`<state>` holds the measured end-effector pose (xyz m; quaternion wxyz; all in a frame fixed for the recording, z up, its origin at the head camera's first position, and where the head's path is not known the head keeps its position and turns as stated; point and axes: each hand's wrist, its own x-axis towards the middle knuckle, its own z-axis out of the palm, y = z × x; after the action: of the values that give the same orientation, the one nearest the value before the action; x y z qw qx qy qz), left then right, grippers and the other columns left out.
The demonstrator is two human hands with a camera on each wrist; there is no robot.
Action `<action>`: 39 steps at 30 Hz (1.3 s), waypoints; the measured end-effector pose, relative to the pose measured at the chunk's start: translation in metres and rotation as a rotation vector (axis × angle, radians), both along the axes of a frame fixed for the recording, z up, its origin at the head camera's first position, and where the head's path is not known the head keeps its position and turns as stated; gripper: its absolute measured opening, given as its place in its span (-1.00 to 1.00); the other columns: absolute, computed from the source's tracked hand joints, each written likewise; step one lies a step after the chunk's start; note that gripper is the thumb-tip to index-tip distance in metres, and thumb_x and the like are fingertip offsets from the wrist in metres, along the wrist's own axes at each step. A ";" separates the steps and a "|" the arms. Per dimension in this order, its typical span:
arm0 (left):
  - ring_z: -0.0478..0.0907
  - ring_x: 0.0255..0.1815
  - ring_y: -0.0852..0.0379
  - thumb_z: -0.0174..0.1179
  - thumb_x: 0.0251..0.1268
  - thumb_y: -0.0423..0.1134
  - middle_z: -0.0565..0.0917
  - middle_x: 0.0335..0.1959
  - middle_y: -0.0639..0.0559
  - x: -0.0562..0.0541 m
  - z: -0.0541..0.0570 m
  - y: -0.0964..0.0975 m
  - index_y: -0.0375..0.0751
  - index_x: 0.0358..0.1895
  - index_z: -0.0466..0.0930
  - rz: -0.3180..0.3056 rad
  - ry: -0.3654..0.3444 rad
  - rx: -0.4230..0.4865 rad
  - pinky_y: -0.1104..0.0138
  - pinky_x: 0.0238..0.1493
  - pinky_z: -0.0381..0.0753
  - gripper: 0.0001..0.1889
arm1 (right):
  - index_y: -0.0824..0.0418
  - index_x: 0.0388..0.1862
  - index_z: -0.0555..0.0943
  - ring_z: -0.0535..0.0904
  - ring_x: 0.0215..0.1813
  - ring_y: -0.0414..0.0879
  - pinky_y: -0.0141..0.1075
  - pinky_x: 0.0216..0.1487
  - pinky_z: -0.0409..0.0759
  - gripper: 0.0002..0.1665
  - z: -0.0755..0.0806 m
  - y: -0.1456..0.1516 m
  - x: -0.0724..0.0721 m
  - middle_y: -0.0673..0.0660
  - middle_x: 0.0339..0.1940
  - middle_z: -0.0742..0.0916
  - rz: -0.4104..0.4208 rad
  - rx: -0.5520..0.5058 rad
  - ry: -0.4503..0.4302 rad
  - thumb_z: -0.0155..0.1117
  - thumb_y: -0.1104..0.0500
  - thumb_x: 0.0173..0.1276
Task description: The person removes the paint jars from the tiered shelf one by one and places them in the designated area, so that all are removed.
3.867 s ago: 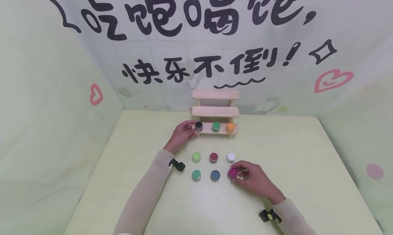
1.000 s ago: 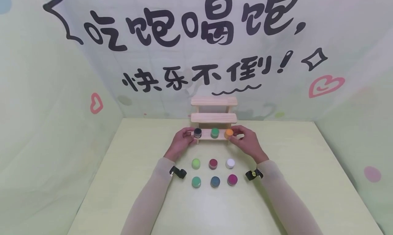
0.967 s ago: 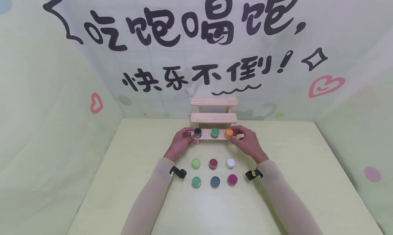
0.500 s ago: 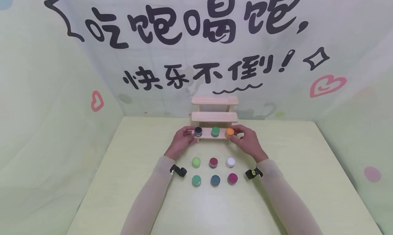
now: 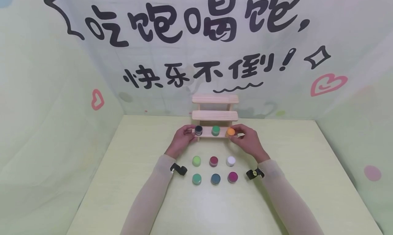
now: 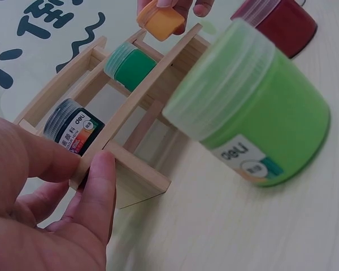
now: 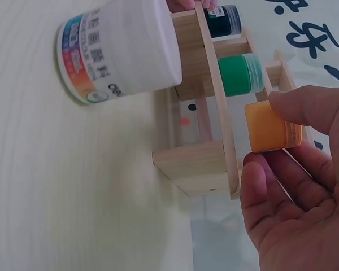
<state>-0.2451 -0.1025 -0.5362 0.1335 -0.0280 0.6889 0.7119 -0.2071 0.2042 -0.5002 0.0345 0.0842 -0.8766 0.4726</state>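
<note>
A small three-step wooden stand (image 5: 215,115) stands at the back of the table. My left hand (image 5: 181,139) grips the left end of its bottom step, thumb and fingers about the board. Beside those fingers sits a black paint jar (image 6: 73,125), and a green paint jar (image 7: 237,74) sits mid-step. My right hand (image 5: 249,141) pinches an orange paint jar (image 7: 265,127) between thumb and fingers at the step's right end. In the left wrist view this orange jar looks tilted, close over the board.
In front of the stand, two rows of paint jars stand on the table (image 5: 138,194): light green (image 5: 196,161), dark red (image 5: 213,161) and white (image 5: 231,161), then teal (image 5: 197,179), blue (image 5: 215,179) and magenta (image 5: 232,177). A printed cloth (image 5: 172,98) hangs behind.
My right hand has gone from the magenta jar on the table to the orange jar on the stand. Lately the orange jar has shifted slightly right. My left hand keeps its place.
</note>
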 end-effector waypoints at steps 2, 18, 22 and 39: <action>0.68 -0.05 0.13 0.18 0.46 -0.50 0.62 -0.01 -0.15 0.000 0.000 0.000 -0.22 0.32 0.59 0.001 0.000 0.001 0.28 0.17 0.83 -0.59 | 0.20 0.20 0.69 0.70 0.05 0.09 -0.50 -0.13 0.74 -0.54 0.001 -0.001 0.002 0.20 0.03 0.80 0.005 -0.006 0.006 0.48 0.22 0.32; 0.69 -0.05 0.12 0.17 0.47 -0.50 0.64 0.02 -0.18 0.002 0.002 0.000 -0.21 0.33 0.58 0.007 -0.006 0.010 0.30 0.16 0.83 -0.58 | 0.11 0.21 0.70 0.70 0.04 0.05 -0.35 -0.01 0.81 -0.56 0.008 -0.027 0.027 0.12 0.09 0.80 0.139 -0.065 -0.030 0.54 0.17 0.37; 0.67 -0.09 0.15 0.18 0.47 -0.50 0.59 -0.06 -0.12 0.003 0.003 0.001 -0.23 0.32 0.59 0.007 -0.005 0.013 0.34 0.12 0.84 -0.59 | 0.11 0.18 0.70 0.70 0.05 0.06 -0.34 -0.02 0.83 -0.57 0.009 -0.036 0.034 0.09 0.07 0.80 0.174 -0.071 -0.020 0.55 0.16 0.36; 0.66 -0.12 0.17 0.23 0.45 -0.47 0.55 -0.11 -0.06 0.002 0.003 0.001 -0.23 0.31 0.59 0.008 -0.001 0.017 0.39 0.06 0.84 -0.59 | 0.08 0.15 0.70 0.74 0.01 -0.07 -0.13 0.00 0.88 -0.56 0.003 -0.069 0.059 -0.02 0.03 0.80 0.331 -0.054 -0.038 0.55 0.23 0.30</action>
<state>-0.2430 -0.1014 -0.5334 0.1314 -0.0298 0.6825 0.7183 -0.1480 0.1350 -0.4977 -0.0578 0.2175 -0.8383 0.4967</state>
